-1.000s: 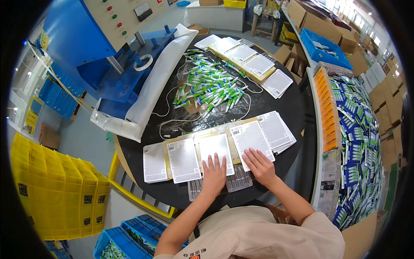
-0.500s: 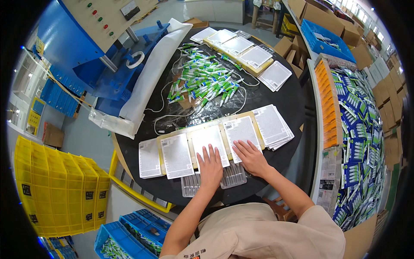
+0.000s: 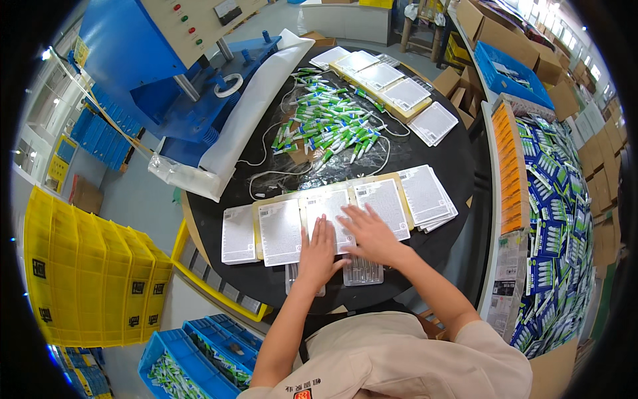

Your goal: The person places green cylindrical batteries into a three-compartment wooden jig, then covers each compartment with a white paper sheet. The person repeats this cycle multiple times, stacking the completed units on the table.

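Note:
White printed cards lie in a row across a yellow frame (image 3: 410, 221) at the near side of the round black table. My left hand (image 3: 319, 251) rests flat with fingers out on the middle card (image 3: 325, 203). Over that card's right side is my right hand (image 3: 371, 234), fingers spread, beside the right-hand card (image 3: 392, 211); whether it touches is unclear. Another card (image 3: 280, 233) lies left of my left hand. Card stacks sit at the row's left (image 3: 238, 234) and right (image 3: 426, 194). Clear plastic blister trays (image 3: 364, 272) stick out below the cards.
A heap of green, white and blue tubes (image 3: 332, 126) lies mid-table amid white cord. Behind it is another card-covered yellow frame (image 3: 392, 110). A blue press (image 3: 199, 100) stands left, yellow crates (image 3: 93, 272) lower left, and a bin of packaged tubes (image 3: 555, 226) right.
My right hand has moved left from the right-hand card toward the middle one, fingers spreading. My left hand stays on the middle card. The whole view has shifted slightly.

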{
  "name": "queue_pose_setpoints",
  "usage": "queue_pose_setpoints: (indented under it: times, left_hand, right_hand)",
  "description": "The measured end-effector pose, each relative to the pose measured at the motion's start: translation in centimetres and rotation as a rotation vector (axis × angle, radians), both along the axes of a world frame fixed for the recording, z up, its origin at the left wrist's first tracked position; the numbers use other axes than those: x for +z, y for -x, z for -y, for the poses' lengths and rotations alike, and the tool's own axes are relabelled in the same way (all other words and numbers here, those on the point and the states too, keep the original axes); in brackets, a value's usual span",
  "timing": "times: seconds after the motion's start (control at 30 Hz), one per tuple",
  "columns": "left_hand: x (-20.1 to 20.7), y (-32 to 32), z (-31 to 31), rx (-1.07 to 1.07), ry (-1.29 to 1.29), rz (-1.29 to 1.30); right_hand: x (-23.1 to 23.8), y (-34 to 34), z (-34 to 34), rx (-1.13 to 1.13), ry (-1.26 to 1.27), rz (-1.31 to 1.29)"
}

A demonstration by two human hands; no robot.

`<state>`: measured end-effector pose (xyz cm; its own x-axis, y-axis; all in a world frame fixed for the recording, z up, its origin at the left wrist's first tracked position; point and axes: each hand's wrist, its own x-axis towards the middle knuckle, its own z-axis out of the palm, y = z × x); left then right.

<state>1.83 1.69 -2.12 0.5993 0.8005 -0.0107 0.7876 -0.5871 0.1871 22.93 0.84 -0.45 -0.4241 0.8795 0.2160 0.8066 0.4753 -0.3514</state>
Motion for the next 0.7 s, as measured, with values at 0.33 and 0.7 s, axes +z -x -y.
queue_pose_setpoints:
  times: [0.33,0.7]
  left_hand:
    - [-0.9,12.6,-1.2,0.164,0.097,-0.073]
    - [0.4,11.8,-4.2,0.12,0.057,-0.07]
  right_hand:
    - [-2.3,2.2,-2.0,0.142,0.199,0.257]
    - [-3.9,6.6,-6.5,-0.062,0.123,0.184]
